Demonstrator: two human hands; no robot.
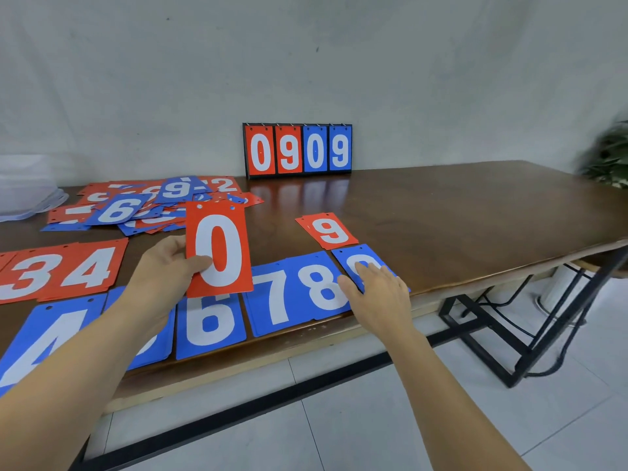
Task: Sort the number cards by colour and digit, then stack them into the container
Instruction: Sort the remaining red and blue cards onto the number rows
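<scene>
Head cam: left hand (163,270) pinches a flat, glossy red 0 card (219,249) w/ two punched holes up top, thumb on the front, held upright over the blue row (292,294), while the right hand (380,290) lies flat, fingers straight, on the blue 9 card (347,257) at that row's right end. The other rectangular cards lie on the dark wood desk (458,212): blue 4, 6, 7, 8 along the near edge, red 3 & 4 cards (68,270) behind on the left, red 9 stack (329,231) just behind the blue 9, and a messy mixed pile (153,205) further back. At the back wall a ring-bound flip scoreboard (297,151) reads 0909 (two red, two blue), and a see-thru plastic container (27,188) sits far left, blurry.
</scene>
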